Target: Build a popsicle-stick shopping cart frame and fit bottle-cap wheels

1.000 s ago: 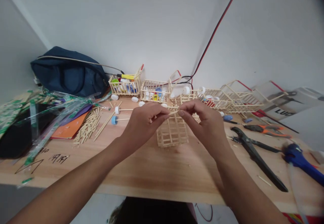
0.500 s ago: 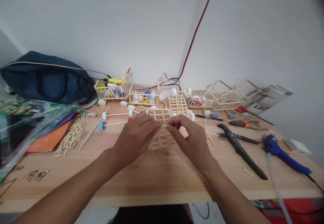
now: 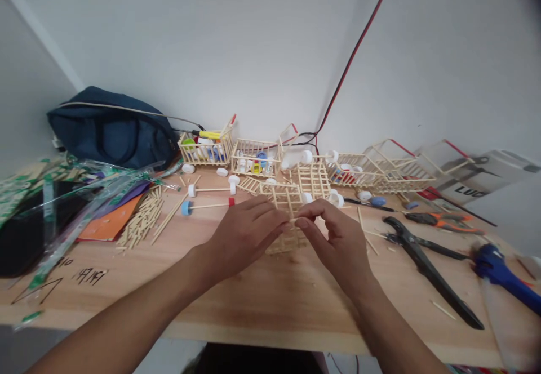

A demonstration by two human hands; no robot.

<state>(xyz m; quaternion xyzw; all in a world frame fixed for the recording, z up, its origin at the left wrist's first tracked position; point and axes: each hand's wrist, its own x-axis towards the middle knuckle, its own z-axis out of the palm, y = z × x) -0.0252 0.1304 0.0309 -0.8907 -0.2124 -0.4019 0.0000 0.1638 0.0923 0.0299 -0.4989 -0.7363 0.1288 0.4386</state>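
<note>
1. A pale-brown wooden tabletop [image 3: 262,312] runs past the right edge, cut off.
2. The bare left hand [image 3: 249,236] angles inward, palm down, fingers pinched on a stick.
3. The bare right hand [image 3: 338,241] mirrors it, thumb and forefinger pinching.
4. Beneath them, a lattice frame of pale sticks [image 3: 284,244] lies partly hidden.
5. The thin, pale wooden stick [image 3: 292,222] bridges the fingertips, mostly covered.

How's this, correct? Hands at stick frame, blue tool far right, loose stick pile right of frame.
No: the head view shows the loose stick pile left of the stick frame. Left hand and right hand at the frame, blue tool far right: correct.
</note>
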